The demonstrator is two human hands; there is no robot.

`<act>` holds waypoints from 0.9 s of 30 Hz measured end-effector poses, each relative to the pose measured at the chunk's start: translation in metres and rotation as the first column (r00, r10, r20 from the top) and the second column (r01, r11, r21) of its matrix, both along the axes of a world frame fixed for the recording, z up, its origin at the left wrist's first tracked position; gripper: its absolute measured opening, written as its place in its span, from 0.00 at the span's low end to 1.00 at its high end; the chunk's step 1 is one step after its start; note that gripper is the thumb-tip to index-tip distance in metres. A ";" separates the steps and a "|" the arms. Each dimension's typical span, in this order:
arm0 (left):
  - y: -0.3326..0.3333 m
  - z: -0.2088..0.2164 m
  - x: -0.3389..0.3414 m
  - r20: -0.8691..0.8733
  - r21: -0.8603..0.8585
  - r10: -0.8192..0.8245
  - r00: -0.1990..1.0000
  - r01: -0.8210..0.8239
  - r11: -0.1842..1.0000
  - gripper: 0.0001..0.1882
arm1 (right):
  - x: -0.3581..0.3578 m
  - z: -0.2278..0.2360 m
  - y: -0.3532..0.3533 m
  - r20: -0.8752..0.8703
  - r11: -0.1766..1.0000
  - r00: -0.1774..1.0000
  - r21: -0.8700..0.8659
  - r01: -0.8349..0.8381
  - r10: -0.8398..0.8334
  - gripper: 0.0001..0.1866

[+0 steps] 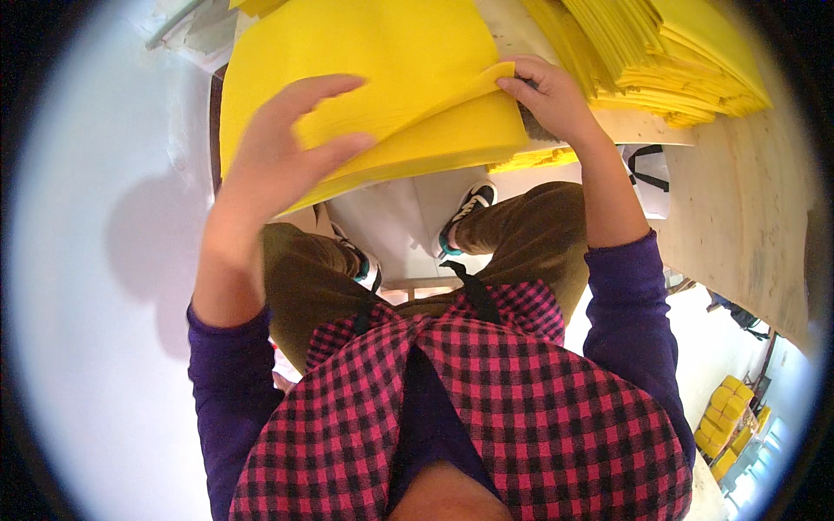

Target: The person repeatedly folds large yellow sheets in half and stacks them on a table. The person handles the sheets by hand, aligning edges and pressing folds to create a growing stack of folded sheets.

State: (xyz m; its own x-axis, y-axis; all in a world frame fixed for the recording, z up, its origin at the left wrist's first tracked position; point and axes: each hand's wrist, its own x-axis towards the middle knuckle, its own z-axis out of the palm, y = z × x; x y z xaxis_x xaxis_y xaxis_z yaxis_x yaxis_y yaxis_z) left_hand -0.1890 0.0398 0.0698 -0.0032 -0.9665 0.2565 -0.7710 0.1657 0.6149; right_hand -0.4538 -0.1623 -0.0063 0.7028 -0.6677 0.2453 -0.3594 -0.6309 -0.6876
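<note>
A broad stack of yellow fabric sheets [373,52], felt-like in look, lies in front of me on the wooden table. My right hand [546,94] pinches the near right corner of the top yellow sheet [460,102] between thumb and fingers. That corner is lifted, and a slanting fold runs from it toward the left. Over the left part of the stack hovers my left hand [300,139], slightly blurred, with its thumb and fingers spread apart and nothing between them.
Another pile of folded yellow sheets [686,61] sits at the far right on the wooden table [738,200]. A white wall [95,260] stands close on my left. A white bag with black handles [650,178] is below the table edge. Yellow bundles [723,417] are stacked at the lower right.
</note>
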 end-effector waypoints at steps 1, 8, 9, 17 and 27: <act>-0.014 -0.004 -0.015 0.012 -0.009 -0.034 0.999 0.034 0.999 0.25 | 0.000 0.004 -0.001 0.003 0.999 0.999 -0.014 -0.034 0.034 0.12; -0.061 -0.034 -0.048 -0.024 0.140 -0.009 1.000 0.013 0.990 0.17 | 0.004 0.010 -0.003 -0.039 0.999 0.998 0.031 -0.040 0.042 0.13; -0.063 -0.037 -0.046 -0.011 0.172 0.008 1.000 -0.006 0.985 0.16 | 0.003 0.008 -0.002 0.022 0.998 0.998 0.027 -0.052 0.051 0.13; -0.067 -0.044 -0.037 -0.072 0.296 0.102 0.992 -0.076 0.952 0.13 | -0.044 -0.011 0.002 0.179 0.990 0.975 0.082 0.118 -0.131 0.07; -0.067 -0.054 -0.032 -0.161 0.297 0.116 0.980 -0.064 0.953 0.12 | -0.060 -0.076 -0.022 -0.174 0.927 0.911 -0.040 0.372 -0.374 0.14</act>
State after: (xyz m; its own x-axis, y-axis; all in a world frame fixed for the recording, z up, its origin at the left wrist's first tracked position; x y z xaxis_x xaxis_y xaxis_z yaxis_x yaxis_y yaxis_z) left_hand -0.2212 -0.0276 0.0158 0.1066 -0.9933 -0.0450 -0.6509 -0.1039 0.7520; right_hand -0.5137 -0.1840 -0.0823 0.4350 -0.8886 0.1456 -0.6840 -0.4313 -0.5884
